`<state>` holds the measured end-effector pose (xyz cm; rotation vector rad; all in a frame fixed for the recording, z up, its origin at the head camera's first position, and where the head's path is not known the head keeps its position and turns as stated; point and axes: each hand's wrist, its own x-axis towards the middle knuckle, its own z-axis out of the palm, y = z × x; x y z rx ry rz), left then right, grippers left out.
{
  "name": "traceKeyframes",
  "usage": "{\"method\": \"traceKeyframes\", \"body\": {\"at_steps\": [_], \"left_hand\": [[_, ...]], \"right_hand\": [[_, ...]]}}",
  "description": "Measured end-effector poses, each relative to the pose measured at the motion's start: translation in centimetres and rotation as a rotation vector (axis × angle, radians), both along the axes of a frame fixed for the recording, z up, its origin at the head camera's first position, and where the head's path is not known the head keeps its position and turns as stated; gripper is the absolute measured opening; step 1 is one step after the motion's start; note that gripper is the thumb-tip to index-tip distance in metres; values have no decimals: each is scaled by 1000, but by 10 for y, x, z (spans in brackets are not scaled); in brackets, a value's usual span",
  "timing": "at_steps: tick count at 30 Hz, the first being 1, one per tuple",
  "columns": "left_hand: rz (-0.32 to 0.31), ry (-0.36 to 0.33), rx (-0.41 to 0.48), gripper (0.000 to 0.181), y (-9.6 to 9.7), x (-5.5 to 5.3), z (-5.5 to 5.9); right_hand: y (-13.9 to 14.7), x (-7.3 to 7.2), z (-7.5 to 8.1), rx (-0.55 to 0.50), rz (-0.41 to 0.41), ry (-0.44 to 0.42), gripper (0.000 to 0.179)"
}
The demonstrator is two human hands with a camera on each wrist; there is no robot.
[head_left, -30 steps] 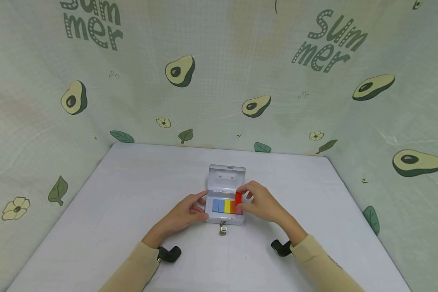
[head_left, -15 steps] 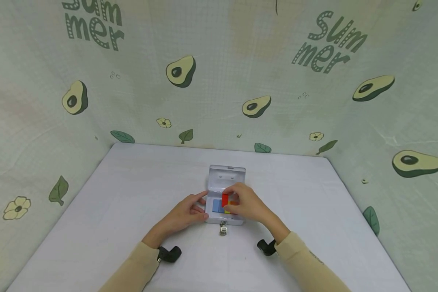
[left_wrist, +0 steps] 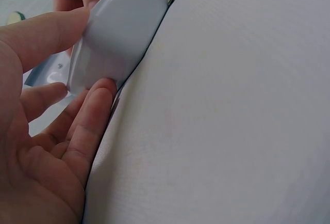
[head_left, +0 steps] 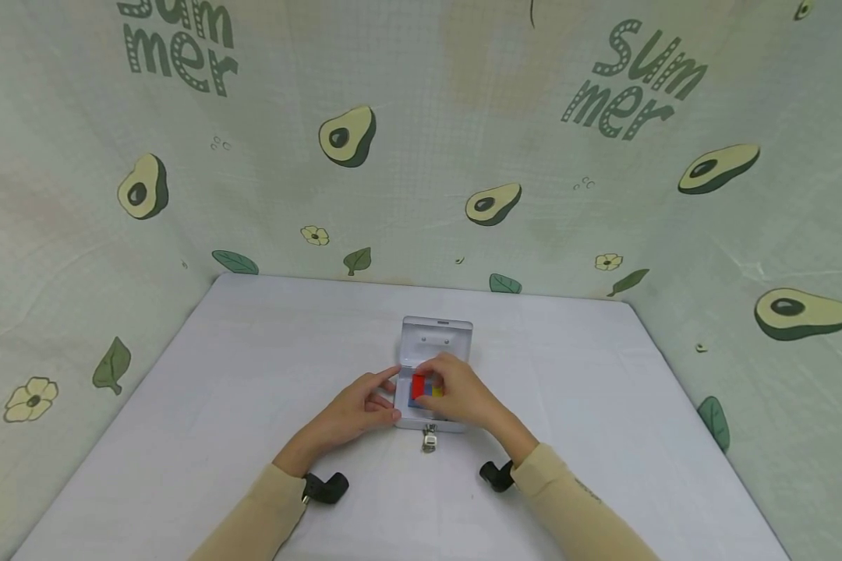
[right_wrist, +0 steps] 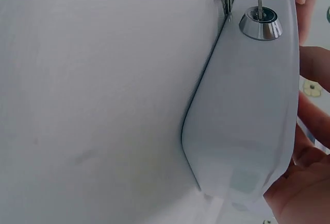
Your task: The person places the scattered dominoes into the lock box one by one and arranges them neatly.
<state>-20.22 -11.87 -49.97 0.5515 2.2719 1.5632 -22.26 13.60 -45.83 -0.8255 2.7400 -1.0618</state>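
A small white metal cash box (head_left: 408,424) stands on the table with its lid (head_left: 435,336) raised at the back. My left hand (head_left: 354,407) holds the box's left end, thumb near the front corner and index finger toward the back. In the left wrist view, its fingertips (left_wrist: 103,92) press the box wall. Between thumb and fingers, my right hand (head_left: 466,393) pinches a red block (head_left: 418,386) over the left part of the box. Under and beside it show a blue block (head_left: 412,403) and a yellow block (head_left: 437,392); my right hand hides the rest of the row.
Keys (head_left: 429,441) hang from the lock (right_wrist: 261,24) on the box's front. White cloth covers the table (head_left: 288,335). Patterned fabric (head_left: 421,156) with avocados rises behind and at both sides. Black wrist mounts (head_left: 326,488) stick out beside the sleeves.
My right hand has carried the red block from the right end of the row leftward, over the blue blocks. My left hand and the box have stayed where they were.
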Motion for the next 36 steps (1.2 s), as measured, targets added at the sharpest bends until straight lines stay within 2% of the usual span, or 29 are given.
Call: {"method": "traceKeyframes", "body": {"at_steps": [11,20,36], "left_hand": [[-20,1,33,79,-2,-1,-1],[-16,3,25,79,-1,0,0],[-19,-3,31,78,0,-2,-1]], "right_hand": [[-9,-1,-8,16,-7,22,42],[-14,0,-12,11,-27,59,41],[-16,0,-18,12,-29,50,40]]}}
